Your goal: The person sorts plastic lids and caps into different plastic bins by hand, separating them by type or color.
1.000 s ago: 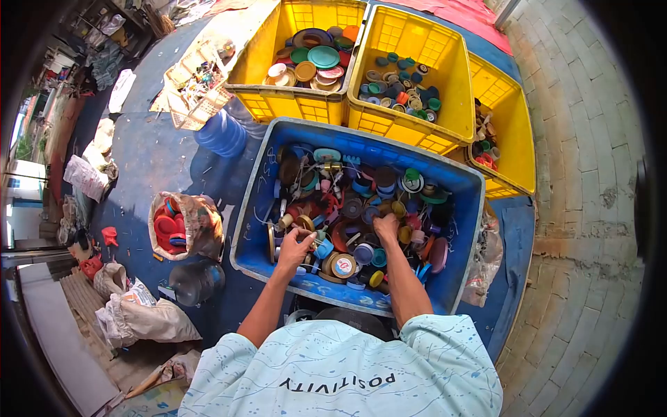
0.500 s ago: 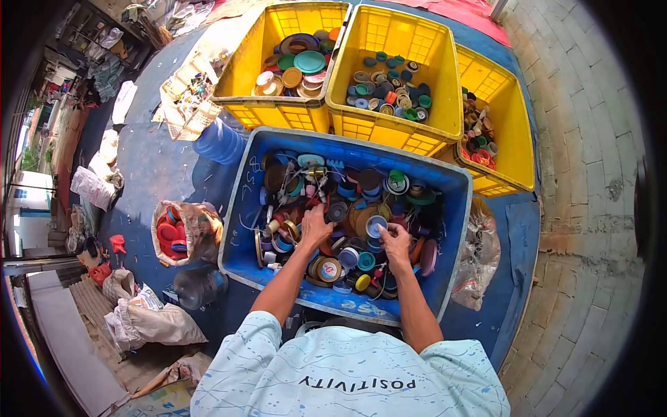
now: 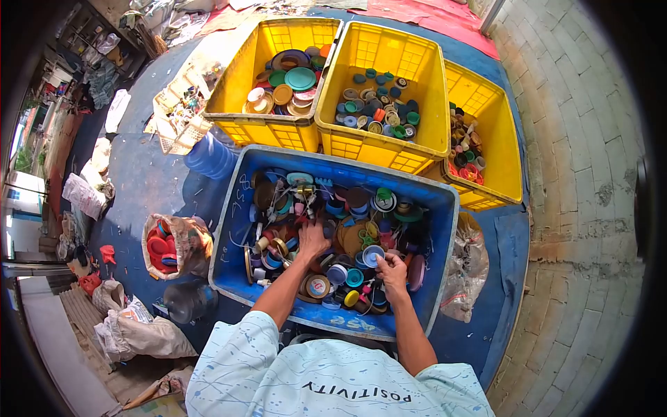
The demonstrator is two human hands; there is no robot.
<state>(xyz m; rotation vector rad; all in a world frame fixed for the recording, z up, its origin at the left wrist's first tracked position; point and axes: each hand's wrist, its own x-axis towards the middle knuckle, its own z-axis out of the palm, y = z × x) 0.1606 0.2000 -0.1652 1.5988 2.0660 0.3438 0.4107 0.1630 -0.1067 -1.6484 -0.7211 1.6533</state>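
My right hand (image 3: 394,272) pinches a round pale blue-white plastic lid (image 3: 373,256) by its edge, held above the pile at the right of the blue crate (image 3: 445,264). My left hand (image 3: 314,240) reaches into the pile near the middle, its fingers apart and pointing down among the caps. A dark cap lies close beside those fingers, and the fingertips are partly hidden. Around both hands are mixed plastic lids and caps: a turquoise cap (image 3: 354,278), a yellow cap (image 3: 351,299), and a brown-rimmed lid with a white centre (image 3: 317,286).
Behind the blue crate stand three yellow crates, the left (image 3: 260,125), middle (image 3: 379,149) and right (image 3: 497,194) ones, holding sorted lids and caps. A sack of red lids (image 3: 194,243) and a clear jug (image 3: 189,303) sit at the left. A plastic bag (image 3: 465,267) lies at the right.
The view has shifted, so the crates appear lower and further left. My right hand still holds the pale lid. My left hand has moved slightly away from the dark grey lid, its fingers deeper in the pile.
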